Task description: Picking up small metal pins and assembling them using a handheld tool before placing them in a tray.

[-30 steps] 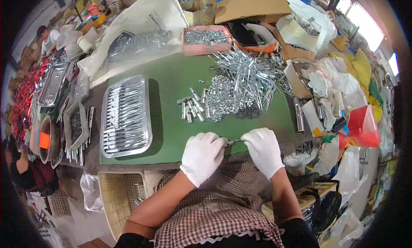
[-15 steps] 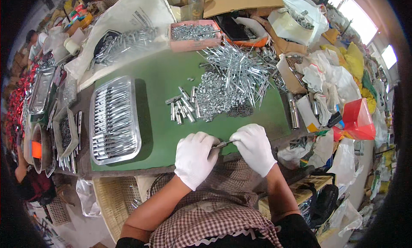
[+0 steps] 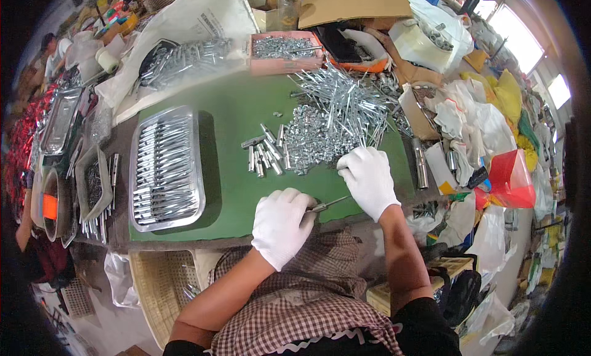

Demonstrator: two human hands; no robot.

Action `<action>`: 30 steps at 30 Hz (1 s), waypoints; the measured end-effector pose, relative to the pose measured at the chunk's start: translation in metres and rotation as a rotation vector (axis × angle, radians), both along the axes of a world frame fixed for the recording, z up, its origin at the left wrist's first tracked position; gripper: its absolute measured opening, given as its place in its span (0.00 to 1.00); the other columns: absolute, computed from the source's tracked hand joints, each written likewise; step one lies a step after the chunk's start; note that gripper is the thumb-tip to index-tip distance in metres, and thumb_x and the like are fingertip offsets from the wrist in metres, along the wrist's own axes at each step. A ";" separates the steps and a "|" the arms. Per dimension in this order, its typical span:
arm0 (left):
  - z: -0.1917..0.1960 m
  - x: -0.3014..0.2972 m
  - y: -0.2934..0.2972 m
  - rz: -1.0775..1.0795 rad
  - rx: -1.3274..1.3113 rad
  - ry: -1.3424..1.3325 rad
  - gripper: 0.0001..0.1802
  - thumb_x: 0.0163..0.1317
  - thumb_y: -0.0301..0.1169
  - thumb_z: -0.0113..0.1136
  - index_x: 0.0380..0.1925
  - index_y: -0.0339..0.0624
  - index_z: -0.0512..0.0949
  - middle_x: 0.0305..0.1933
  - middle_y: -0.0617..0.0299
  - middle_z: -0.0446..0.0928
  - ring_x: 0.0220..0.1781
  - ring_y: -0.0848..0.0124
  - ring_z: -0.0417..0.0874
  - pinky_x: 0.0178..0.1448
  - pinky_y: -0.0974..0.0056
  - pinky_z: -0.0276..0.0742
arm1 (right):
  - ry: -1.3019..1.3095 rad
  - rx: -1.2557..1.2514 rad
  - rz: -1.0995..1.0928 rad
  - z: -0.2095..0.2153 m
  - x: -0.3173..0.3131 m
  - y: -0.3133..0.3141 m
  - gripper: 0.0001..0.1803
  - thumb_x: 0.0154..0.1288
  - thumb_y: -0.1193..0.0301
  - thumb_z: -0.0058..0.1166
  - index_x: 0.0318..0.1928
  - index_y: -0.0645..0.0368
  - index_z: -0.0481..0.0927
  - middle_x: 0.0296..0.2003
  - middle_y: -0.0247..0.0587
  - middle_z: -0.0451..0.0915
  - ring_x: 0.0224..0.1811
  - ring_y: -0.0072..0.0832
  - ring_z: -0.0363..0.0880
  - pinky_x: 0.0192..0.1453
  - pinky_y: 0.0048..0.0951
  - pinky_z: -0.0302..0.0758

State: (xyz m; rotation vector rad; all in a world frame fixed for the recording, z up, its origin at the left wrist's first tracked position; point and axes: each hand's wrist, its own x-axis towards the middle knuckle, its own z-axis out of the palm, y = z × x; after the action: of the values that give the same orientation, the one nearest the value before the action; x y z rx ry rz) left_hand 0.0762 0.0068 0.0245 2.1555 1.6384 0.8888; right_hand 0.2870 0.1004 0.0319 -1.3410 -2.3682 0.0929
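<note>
Over the table's (image 3: pixel 240 202) near edge the left hand (image 3: pixel 284 226) pinches a metal rod (image 3: pixel 320 207), probably light, stiff and slick, best held by its thicker end, while the right hand (image 3: pixel 369 180) curls its fingers by small parts (image 3: pixel 308 137), gripping I can't tell what.

In the left hand (image 3: pixel 283 228) there is one metal piece (image 3: pixel 318 207). Left of this hand is one filled tray (image 3: pixel 199 203); beyond it, one pink box (image 3: pixel 283 66).

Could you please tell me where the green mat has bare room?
Bare green mat shows between the silver tray and the short tubes, running up toward the pink box and down beside the left hand. It is crowded farther right, where small fittings and thin rods lie heaped beyond the right hand.
</note>
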 end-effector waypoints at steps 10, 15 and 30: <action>-0.004 -0.001 -0.001 0.008 0.008 0.002 0.08 0.56 0.34 0.71 0.35 0.51 0.83 0.37 0.61 0.80 0.44 0.56 0.82 0.49 0.51 0.74 | 0.084 -0.045 0.312 0.011 -0.009 -0.035 0.03 0.64 0.74 0.56 0.37 0.54 0.81 0.31 0.41 0.83 0.37 0.48 0.82 0.45 0.49 0.75; -0.003 -0.001 -0.001 0.009 0.011 0.023 0.09 0.56 0.34 0.72 0.36 0.50 0.83 0.39 0.61 0.80 0.45 0.56 0.82 0.49 0.51 0.74 | 0.288 -0.128 0.275 0.011 -0.018 -0.046 0.09 0.59 0.77 0.57 0.41 0.53 0.80 0.31 0.43 0.82 0.37 0.47 0.82 0.47 0.48 0.74; -0.011 -0.006 0.000 -0.006 0.024 0.035 0.11 0.55 0.32 0.71 0.38 0.47 0.82 0.39 0.59 0.80 0.44 0.54 0.82 0.48 0.50 0.75 | -0.204 -0.076 0.050 0.035 -0.017 -0.048 0.12 0.63 0.71 0.56 0.47 0.56 0.78 0.29 0.39 0.80 0.39 0.42 0.83 0.51 0.42 0.76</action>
State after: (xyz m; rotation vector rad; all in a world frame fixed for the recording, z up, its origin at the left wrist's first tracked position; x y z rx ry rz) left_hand 0.0707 0.0064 0.0139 2.2033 1.6446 0.8781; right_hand 0.2698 0.0524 0.0667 -1.3855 -2.5920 0.0638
